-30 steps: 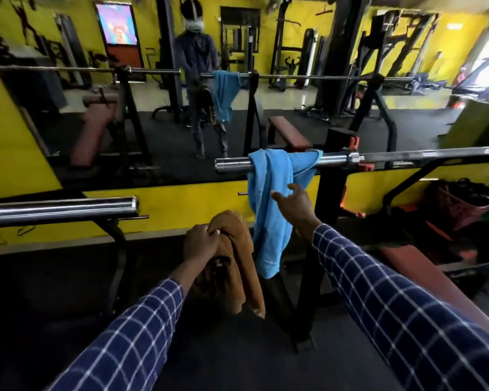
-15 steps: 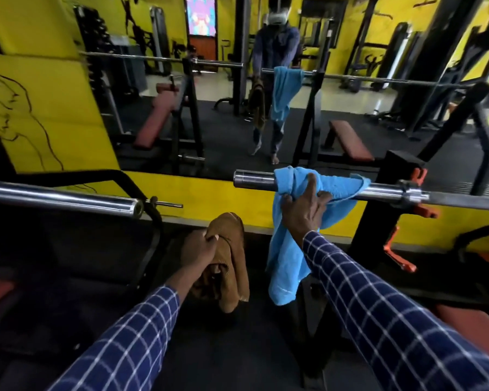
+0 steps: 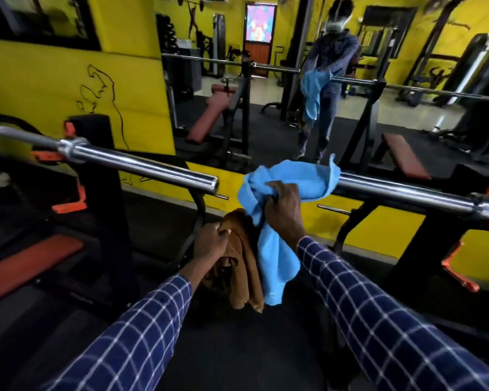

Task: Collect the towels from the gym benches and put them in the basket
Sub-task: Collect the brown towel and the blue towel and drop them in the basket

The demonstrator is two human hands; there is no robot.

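A blue towel (image 3: 277, 252) is bunched over the end of the right barbell (image 3: 407, 197), and my right hand (image 3: 284, 210) grips it at the top, with its long tail hanging down below my wrist. My left hand (image 3: 211, 245) holds a brown towel (image 3: 244, 275) that hangs folded just left of the blue one. The two towels touch side by side. No basket is in view.
A second chrome barbell (image 3: 130, 162) on a black rack crosses from the left, its end close to the blue towel. Red padded benches (image 3: 31, 261) sit low at left. A wall mirror (image 3: 266, 108) ahead reflects me and the gym. The floor is dark rubber.
My right hand went from reaching toward the blue towel to gripping it and bunching it up off the bar. The view swung to the left. My left hand kept hold of the brown towel.
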